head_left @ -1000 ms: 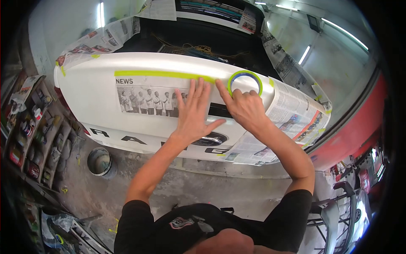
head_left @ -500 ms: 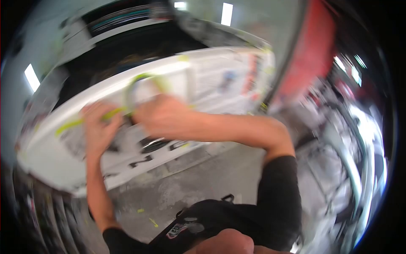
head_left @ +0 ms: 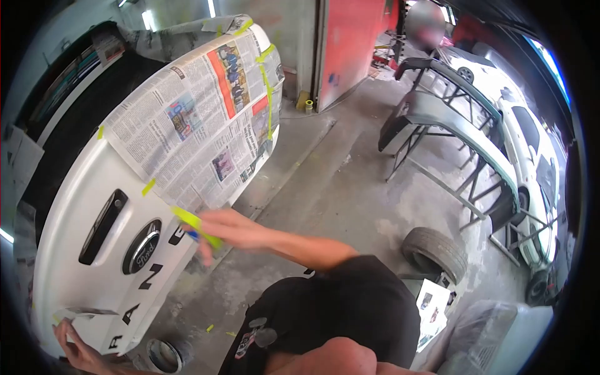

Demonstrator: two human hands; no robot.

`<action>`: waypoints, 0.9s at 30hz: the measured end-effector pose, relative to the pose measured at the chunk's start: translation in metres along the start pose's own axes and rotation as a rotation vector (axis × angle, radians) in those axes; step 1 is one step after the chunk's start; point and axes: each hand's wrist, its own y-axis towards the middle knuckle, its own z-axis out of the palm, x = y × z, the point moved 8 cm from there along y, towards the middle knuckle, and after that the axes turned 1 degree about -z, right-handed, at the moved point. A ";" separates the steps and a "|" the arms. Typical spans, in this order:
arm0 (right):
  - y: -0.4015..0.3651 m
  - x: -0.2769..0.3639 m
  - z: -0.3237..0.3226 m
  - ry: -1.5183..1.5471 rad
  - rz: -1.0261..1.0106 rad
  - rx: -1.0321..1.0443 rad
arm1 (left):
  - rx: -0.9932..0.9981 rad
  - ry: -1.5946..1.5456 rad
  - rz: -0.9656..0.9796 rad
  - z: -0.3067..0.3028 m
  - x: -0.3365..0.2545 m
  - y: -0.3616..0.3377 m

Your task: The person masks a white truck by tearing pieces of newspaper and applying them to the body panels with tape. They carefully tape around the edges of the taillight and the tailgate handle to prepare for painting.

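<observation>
A white pickup tailgate [head_left: 69, 231] stands before me, with a black handle [head_left: 104, 226], an oval Ford badge [head_left: 142, 247] and black letters. Newspaper [head_left: 187, 119] taped with yellow-green strips covers its far half. My right hand [head_left: 224, 230] is closed around a roll of yellow-green masking tape [head_left: 197, 227] with a blue core, near the newspaper's lower corner. Down at the near end of the tailgate, my left hand [head_left: 76, 350] has its fingers bent on the edge of a sheet of newspaper [head_left: 87, 312], seen almost edge-on. Part of this hand is cut off by the dark rim.
Bumpers [head_left: 462, 128] rest on metal stands to the right, beside white cars [head_left: 531, 137]. A tyre [head_left: 435, 253] and a bucket [head_left: 165, 356] are on the concrete floor. Another person [head_left: 426, 25] is at the back. A tape roll [head_left: 309, 105] sits near the red wall.
My hands, close together on the tailgate before, are now far apart. The left went to its near end with the newspaper sheet; the right holds the tape roll lower. My view has swung right.
</observation>
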 end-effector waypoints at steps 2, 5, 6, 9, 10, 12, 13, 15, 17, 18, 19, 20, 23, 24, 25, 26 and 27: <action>-0.070 -0.041 -0.024 0.347 0.069 -0.013 | 0.096 0.000 0.150 0.008 -0.049 -0.024; -0.164 -0.045 -0.056 0.365 0.168 -0.113 | 0.278 -0.167 -0.034 0.094 -0.156 -0.060; -0.188 -0.041 -0.067 0.314 0.185 -0.082 | 0.345 -0.132 -0.006 0.130 -0.182 -0.081; -0.248 -0.026 -0.091 0.247 0.249 -0.016 | 0.484 -0.108 0.145 0.230 -0.267 -0.138; -0.266 -0.017 -0.097 0.200 0.198 -0.002 | 0.527 -0.096 0.193 0.259 -0.289 -0.157; -0.298 0.001 -0.111 0.096 0.085 0.016 | 0.635 -0.230 0.119 0.307 -0.333 -0.191; -0.315 0.006 -0.117 0.064 0.108 -0.034 | 0.693 -0.304 0.112 0.326 -0.360 -0.206; -0.342 0.016 -0.123 0.064 0.083 -0.040 | 0.784 -0.484 0.086 0.347 -0.423 -0.228; -0.361 0.021 -0.132 0.010 0.041 0.019 | 0.871 -0.660 0.104 0.362 -0.478 -0.252; -0.366 0.023 -0.137 0.015 0.034 0.021 | 0.932 -0.731 0.142 0.370 -0.500 -0.266; -0.370 0.024 -0.141 0.022 0.026 0.021 | 1.051 -0.837 0.037 0.377 -0.521 -0.274; -0.373 0.024 -0.145 0.032 0.019 0.018 | 1.170 -0.942 -0.074 0.381 -0.539 -0.283; -0.374 0.032 -0.171 -0.001 0.005 -0.149 | 1.275 -1.094 -0.082 0.396 -0.573 -0.300; -0.373 0.035 -0.181 -0.030 0.003 -0.220 | 1.306 -1.142 -0.126 0.406 -0.579 -0.303; -0.375 0.033 -0.189 -0.098 0.022 -0.299 | 1.337 -1.191 -0.172 0.417 -0.583 -0.307; -0.371 0.036 -0.194 -0.119 0.009 -0.279 | 1.368 -1.242 -0.223 0.428 -0.587 -0.310; -0.364 0.043 -0.197 -0.139 -0.001 -0.257 | 1.360 -1.302 -0.233 0.436 -0.593 -0.305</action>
